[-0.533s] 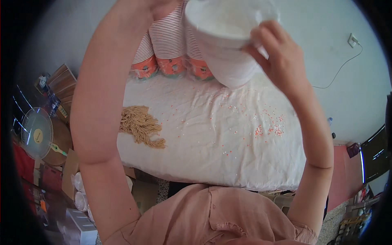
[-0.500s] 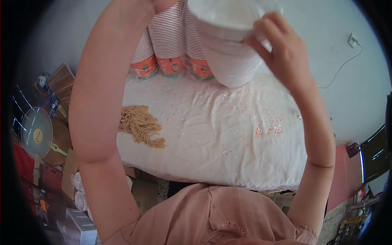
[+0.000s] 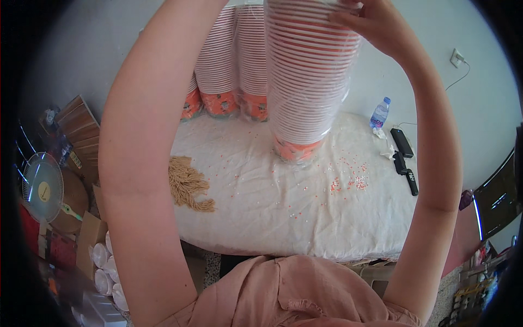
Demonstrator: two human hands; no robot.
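A tall stack of paper cups [image 3: 308,82] in clear plastic wrap stands nearly upright in front of me, its orange patterned bottom at the cloth-covered table [image 3: 261,218]. Near the top of this stack, my right hand [image 3: 376,22] is closed on its right side, thumb against the wrap. The left forearm [image 3: 144,109] reaches up past the upper edge, so my left hand is out of sight. Behind and to the left, more wrapped stacks of the same cups [image 3: 219,60] stand against the wall.
A bundle of tan yarn-like strands [image 3: 189,184] lies at the table's left. Small orange and white bits [image 3: 348,184] are scattered right of centre. Along the right edge are a water bottle [image 3: 379,113], crumpled tissue [image 3: 388,152] and black devices [image 3: 402,143]. A fan [image 3: 43,188] stands at far left.
The cup stack has swung from tilted, with its white open top facing me, to nearly upright, its bottom nearer me. The left hand has left the picture; the bottle and black devices are now uncovered.
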